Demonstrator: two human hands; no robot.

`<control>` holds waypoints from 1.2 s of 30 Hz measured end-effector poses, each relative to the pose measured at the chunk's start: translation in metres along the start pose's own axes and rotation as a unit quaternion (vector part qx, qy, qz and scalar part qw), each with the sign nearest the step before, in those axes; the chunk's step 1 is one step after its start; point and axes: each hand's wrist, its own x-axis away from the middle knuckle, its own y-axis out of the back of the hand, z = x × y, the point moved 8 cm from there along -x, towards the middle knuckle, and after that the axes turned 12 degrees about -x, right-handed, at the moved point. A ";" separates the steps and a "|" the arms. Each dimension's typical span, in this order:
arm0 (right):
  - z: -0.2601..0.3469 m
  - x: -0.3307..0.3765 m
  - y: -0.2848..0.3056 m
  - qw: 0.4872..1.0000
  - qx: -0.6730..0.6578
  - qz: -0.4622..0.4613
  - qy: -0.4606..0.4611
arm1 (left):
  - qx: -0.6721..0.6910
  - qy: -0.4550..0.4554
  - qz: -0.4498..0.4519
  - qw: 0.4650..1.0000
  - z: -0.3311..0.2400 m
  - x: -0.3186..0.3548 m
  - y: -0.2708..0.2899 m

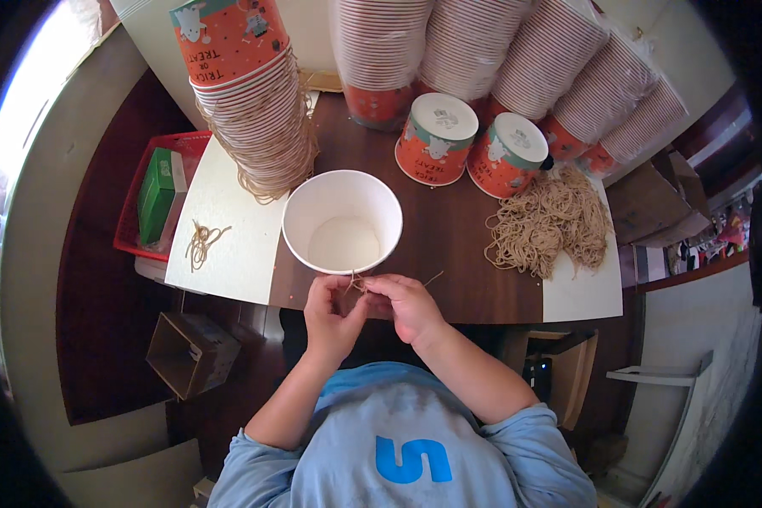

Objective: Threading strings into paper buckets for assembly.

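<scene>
White paper bucket [342,222], hands [372,306] pinching twine [357,282]

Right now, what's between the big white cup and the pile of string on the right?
Just bare brown table lies between the white cup and the string pile, seen from the head view.

Overhead view of a work table [449,245]. At centre, a white paper bucket [342,222] stands open side up; just below it the left hand [332,315] and right hand [408,305] pinch a thin tan string [357,282] at its near rim. A heap of strings [550,222] lies at right (loose, tangled). Stacked buckets [250,93] stand at upper left.
</scene>
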 end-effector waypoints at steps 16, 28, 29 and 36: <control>0.002 0.002 -0.005 0.999 0.021 0.017 0.046 | -0.127 -0.164 -0.038 0.978 -0.032 0.005 0.008; -0.011 -0.016 0.006 1.000 -0.020 0.012 -0.012 | 0.109 0.020 0.059 0.992 0.008 0.000 -0.001; -0.015 -0.018 0.003 0.999 -0.030 0.026 -0.034 | 0.129 0.044 0.073 0.988 0.013 0.000 -0.002; -0.006 -0.008 -0.014 0.990 -0.053 0.118 -0.064 | 0.139 0.083 0.065 0.985 0.018 -0.002 0.001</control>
